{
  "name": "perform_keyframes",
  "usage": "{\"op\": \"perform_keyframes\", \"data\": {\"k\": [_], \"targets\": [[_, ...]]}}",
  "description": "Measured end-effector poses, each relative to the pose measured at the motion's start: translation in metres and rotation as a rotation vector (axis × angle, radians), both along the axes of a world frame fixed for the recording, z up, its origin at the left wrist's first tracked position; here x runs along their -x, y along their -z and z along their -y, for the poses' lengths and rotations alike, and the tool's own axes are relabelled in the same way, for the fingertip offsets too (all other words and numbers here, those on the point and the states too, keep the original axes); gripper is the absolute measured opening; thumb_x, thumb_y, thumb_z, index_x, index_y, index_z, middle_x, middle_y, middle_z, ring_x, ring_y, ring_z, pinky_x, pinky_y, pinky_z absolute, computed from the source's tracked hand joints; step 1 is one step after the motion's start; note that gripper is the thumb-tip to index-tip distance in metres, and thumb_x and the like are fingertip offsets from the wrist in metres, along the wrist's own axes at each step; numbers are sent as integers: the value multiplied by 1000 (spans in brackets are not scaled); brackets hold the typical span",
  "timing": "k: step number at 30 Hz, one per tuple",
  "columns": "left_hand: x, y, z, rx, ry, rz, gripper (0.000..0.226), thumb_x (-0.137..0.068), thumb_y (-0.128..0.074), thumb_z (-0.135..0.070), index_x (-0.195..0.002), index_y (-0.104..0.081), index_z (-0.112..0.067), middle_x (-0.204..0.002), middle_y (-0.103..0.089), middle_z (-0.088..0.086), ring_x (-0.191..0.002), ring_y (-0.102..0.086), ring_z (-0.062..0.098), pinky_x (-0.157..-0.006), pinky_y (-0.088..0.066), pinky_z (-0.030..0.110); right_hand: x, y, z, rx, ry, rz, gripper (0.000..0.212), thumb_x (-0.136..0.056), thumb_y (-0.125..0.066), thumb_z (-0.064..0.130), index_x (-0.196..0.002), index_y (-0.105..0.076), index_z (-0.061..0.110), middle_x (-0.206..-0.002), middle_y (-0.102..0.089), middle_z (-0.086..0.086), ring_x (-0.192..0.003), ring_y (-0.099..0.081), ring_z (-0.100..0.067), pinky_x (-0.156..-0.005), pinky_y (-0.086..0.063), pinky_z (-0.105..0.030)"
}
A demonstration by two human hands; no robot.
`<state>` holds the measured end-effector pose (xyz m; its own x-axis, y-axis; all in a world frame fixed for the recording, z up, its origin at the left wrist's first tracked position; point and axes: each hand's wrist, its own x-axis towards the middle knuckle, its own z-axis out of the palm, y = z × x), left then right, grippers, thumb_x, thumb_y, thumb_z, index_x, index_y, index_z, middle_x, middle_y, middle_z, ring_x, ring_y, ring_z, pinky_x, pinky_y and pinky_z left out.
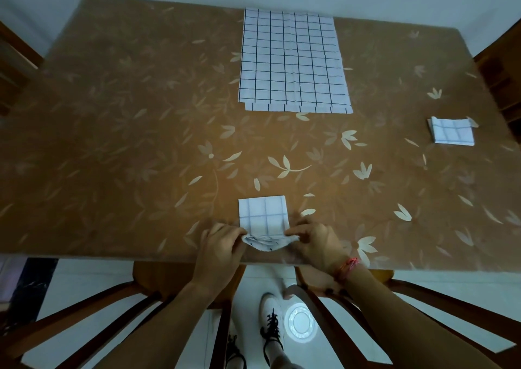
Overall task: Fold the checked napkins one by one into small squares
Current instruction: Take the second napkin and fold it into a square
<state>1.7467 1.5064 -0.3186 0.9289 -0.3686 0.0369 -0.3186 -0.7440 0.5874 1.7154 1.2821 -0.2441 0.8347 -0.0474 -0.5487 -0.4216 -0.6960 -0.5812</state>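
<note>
A white napkin with dark checks [263, 216], folded down to a narrow strip, lies near the table's front edge. Its near end is lifted and bunched. My left hand [222, 241] pinches the left corner of that near end, and my right hand [313, 241] pinches the right corner. A stack of flat unfolded checked napkins [293, 61] lies at the far middle of the table. One napkin folded into a small square [452, 131] sits at the right side.
The table [127, 131] wears a brown cloth with pale leaf prints. Wooden chairs stand at the left edge [14, 67], at the right edge [501, 81] and in front below my arms [112, 312]. My shoes [272, 320] show on the white floor.
</note>
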Motion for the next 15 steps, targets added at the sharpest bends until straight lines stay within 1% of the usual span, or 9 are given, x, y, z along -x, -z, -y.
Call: {"op": "perform_keyframes", "data": {"k": [1,2,4,6,8,10,11,13,15], "targets": [[-2,0,0,-3,0,-10,23,-90,-52,-36,-98,-69,-23,-91,-66,-13,-93,-51,7,-77,-32,29,-1,14,2,80,-4,19,19,-88,-64,20,-105,-74,20,-92,-64,8,-92,-66,-12,-57,-36,2],[-3,-1,0,-3,-4,-13,27,-91,-48,-39,-97,-69,-24,-89,-65,-14,-91,-51,7,-77,-33,30,-2,30,4,161,-23,76,15,-85,-66,30,-96,-76,24,-98,-67,11,-85,-66,-9,-60,-36,0],[-5,-1,0,-9,-22,-27,31,-92,-44,-43,-92,-68,-24,-81,-61,-17,-86,-50,7,-78,-35,33,-8,40,4,155,-23,84,19,-84,-65,37,-93,-75,23,-93,-71,9,-75,-63,-8,-62,-43,-10],[-8,-2,1,-11,-58,-54,26,-91,-47,-42,-89,-66,-24,-77,-56,-18,-83,-50,9,-82,-36,35,-13,34,1,133,-9,127,20,-84,-65,38,-97,-74,26,-92,-71,11,-75,-63,-6,-63,-44,-9],[-11,-3,3,-7,-91,-80,21,-90,-50,-39,-91,-65,-24,-78,-56,-16,-83,-51,11,-83,-35,35,-16,33,2,97,39,123,19,-85,-65,37,-97,-73,24,-85,-67,14,-72,-59,-2,-59,-38,-3],[-15,-3,5,-8,-105,-98,20,-89,-51,-38,-93,-65,-24,-79,-57,-15,-82,-50,11,-81,-37,36,-20,36,1,88,90,117,14,-84,-66,33,-92,-71,22,-75,-62,14,-66,-54,-1,-58,-37,-10],[-17,-3,6,-14,-108,-99,19,-90,-52,-37,-95,-65,-24,-79,-58,-14,-82,-51,12,-81,-39,37,-22,35,0,79,106,125,14,-84,-66,32,-93,-70,22,-73,-60,14,-66,-54,-3,-62,-38,-14],[-20,-3,7,-31,-117,-90,15,-92,-57,-34,-99,-65,-23,-82,-60,-12,-84,-54,14,-82,-38,36,-26,35,0,79,127,147,22,-83,-66,30,-104,-67,22,-80,-65,11,-75,-59,-10,-69,-41,-19],[-21,-5,10,-42,-140,-84,15,-92,-61,-30,-104,-65,-22,-84,-59,-11,-84,-52,14,-84,-38,37,-29,39,1,73,154,139,28,-83,-67,29,-110,-64,22,-92,-70,4,-81,-60,-13,-71,-42,-20]]}}
